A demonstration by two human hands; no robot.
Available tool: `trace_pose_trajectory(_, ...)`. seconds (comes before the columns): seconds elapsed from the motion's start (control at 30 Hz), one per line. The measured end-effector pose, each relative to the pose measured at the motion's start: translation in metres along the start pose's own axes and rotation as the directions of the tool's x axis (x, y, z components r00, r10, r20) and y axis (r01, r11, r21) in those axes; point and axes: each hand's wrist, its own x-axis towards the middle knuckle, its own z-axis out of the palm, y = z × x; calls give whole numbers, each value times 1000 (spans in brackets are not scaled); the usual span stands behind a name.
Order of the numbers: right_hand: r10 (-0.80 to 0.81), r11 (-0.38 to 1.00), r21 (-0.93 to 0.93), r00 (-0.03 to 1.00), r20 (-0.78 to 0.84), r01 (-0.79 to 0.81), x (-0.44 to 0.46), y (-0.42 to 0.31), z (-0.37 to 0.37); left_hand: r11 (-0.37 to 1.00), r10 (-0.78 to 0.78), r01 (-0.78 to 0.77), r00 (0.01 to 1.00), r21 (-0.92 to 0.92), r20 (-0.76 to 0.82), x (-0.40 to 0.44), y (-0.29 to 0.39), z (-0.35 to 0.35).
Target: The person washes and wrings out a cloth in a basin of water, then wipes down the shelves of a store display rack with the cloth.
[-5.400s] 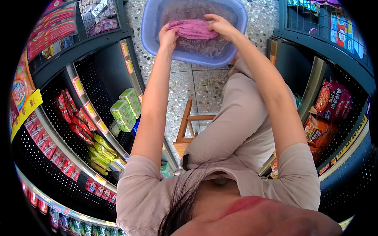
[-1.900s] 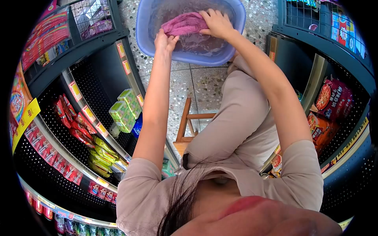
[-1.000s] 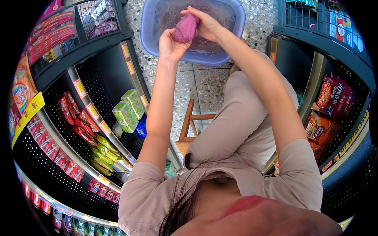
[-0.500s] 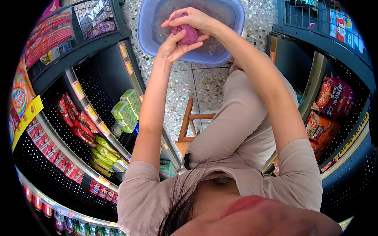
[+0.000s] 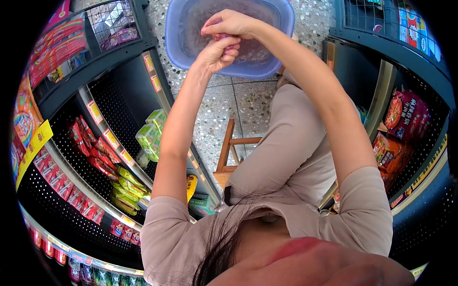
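Over the blue-purple basin (image 5: 176, 47), which has water in it, my two hands are close together. My left hand (image 5: 220, 53) is closed in a fist around the pink cloth (image 5: 232, 46), and only small bits of the cloth show between the fingers. Just above it, my right hand (image 5: 229, 25) is bent inward with its fingers curled together against the cloth and my left hand. Most of the cloth is hidden inside the hands.
A wooden stool (image 5: 225, 148) stands on the speckled floor (image 5: 210, 109) by my bent leg (image 5: 272, 152). Shelves with red packets (image 5: 98, 152), green packs (image 5: 149, 138) and noodle bags (image 5: 405, 117) rise on both sides.
The pink cloth was stretched between both hands, then gathered into a ball. My left fingers have now closed around it, and much less of it shows.
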Motion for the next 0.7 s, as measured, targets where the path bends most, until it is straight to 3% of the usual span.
trace_pose_trajectory(0.17,-43,972,-234,976,-211,-8,10,9,13,961,156,-90,958,263,-240,-2,-5,15)
trace_pose_trajectory(0.27,-217,816,-578,922,-320,-9,26,23,20,900,296,-143,894,412,-336,8,-18,5)
trace_pose_trajectory(0.4,-129,838,-522,871,-473,-160,31,28,28,742,459,-75,781,666,-423,21,-28,-4)
trace_pose_trajectory(0.5,-67,861,-457,841,-538,-224,27,21,31,275,723,77,640,958,-259,20,-29,-1)
trace_pose_trajectory(0.7,34,856,-389,789,-614,-340,29,20,40,74,800,12,597,997,-67,9,-32,2)
